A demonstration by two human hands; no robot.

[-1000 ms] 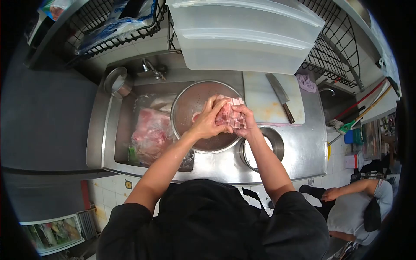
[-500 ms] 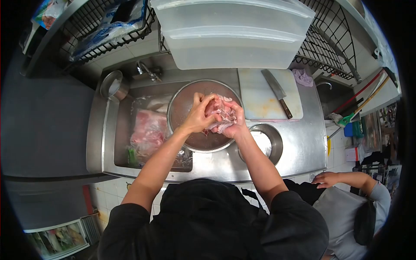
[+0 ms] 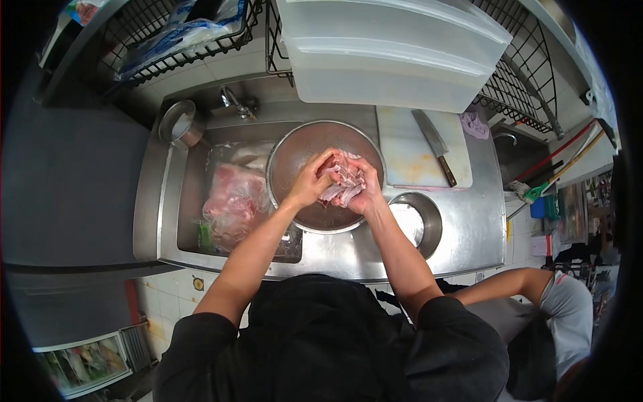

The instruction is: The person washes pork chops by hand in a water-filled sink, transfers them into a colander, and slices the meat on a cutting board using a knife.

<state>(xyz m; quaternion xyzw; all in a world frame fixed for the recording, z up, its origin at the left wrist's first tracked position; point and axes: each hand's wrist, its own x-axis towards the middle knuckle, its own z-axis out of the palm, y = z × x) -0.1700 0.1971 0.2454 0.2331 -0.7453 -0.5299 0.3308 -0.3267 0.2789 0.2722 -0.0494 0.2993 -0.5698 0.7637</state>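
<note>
Over a large round metal bowl [image 3: 295, 151] I hold pink sliced meat [image 3: 348, 177] between both hands. My left hand [image 3: 313, 179] grips its left side with curved fingers. Against the right side of the meat is my right hand [image 3: 367, 189], wrapped round it from below and the side. Brownish-red liquid or a dark inner surface shows in the bowl; which one I cannot tell. The bowl stands beside the sink, its left part over the basin. Bagged meat [image 3: 234, 201] lies in the sink to its left.
A knife [image 3: 434, 147] lies on a white cutting board [image 3: 408, 151] at the right. Nearer me is a smaller metal bowl [image 3: 429, 221]. A metal pot [image 3: 182, 125] and tap [image 3: 234, 104] are at back left. Clear bins [image 3: 395, 60] overhang the counter. Another person [image 3: 569, 315] is at lower right.
Both hands have drawn inward and slightly lower over the bowl, and the meat is bunched up differently between them. The other person has moved closer on the right. The camera view has shifted a little.
</note>
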